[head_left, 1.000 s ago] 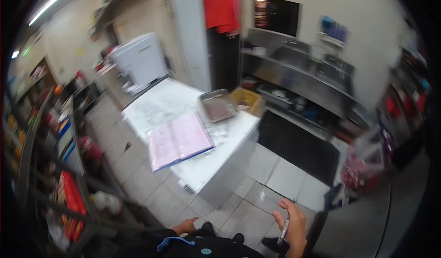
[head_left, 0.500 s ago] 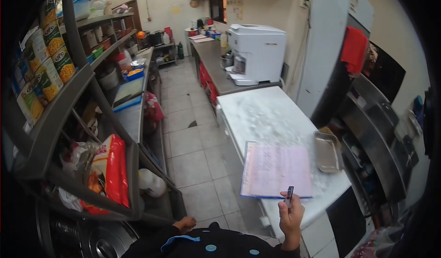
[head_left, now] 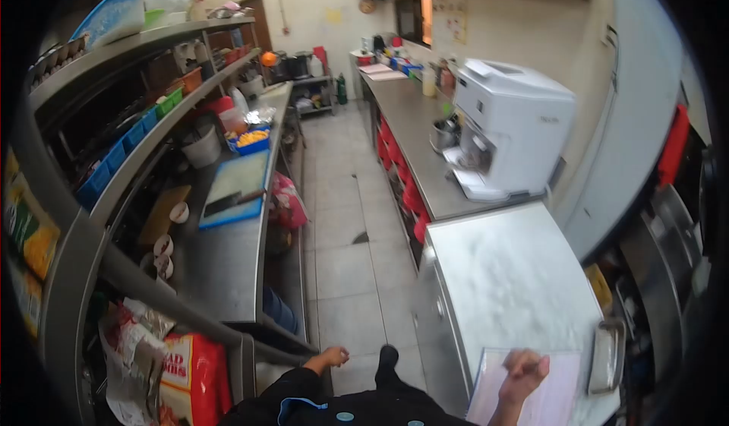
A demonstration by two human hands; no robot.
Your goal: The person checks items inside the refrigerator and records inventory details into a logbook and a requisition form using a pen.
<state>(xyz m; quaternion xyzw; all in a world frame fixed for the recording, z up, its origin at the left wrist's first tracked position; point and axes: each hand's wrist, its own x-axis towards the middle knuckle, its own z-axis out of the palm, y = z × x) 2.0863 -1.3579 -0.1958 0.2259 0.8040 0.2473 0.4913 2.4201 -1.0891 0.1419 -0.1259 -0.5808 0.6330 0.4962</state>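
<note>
Right hand (head_left: 521, 379): fingers curled in, motion-blurred. Can't tell how tightly they're closed or whether anything is in them. Hand is over the open folder (head_left: 562, 384), covering part of its pages; contact unclear.

Left hand (head_left: 331, 357): low, fingers partly open and loosely curled, nothing visible in them. It's over by the end of the shelf frame (head_left: 243, 369), well apart from the folder.

Folder lies open at the near end of the white tabletop (head_left: 497, 263), pinkish pages up, bottom cut off by the view. Metal tray (head_left: 607, 359) is just right of it, by the tabletop's right edge. Yellow container (head_left: 598, 288) beyond the tray, beside that same edge.

Past the white tabletop: white machine (head_left: 524, 126) upright on the long steel counter (head_left: 402, 122), metal pot (head_left: 443, 134) at its left side. Red containers (head_left: 392, 160) below the counter.

Left side: steel worktable (head_left: 216, 266) with blue-edged cutting board (head_left: 241, 175), knife (head_left: 228, 200) flat on it. Blue tray (head_left: 250, 143) of orange-yellow pieces behind the board. Small bowls (head_left: 179, 213) to its left. Red bag (head_left: 199, 377) on the lower shelf nearby. Tiled floor (head_left: 342, 266) between the two sides.
</note>
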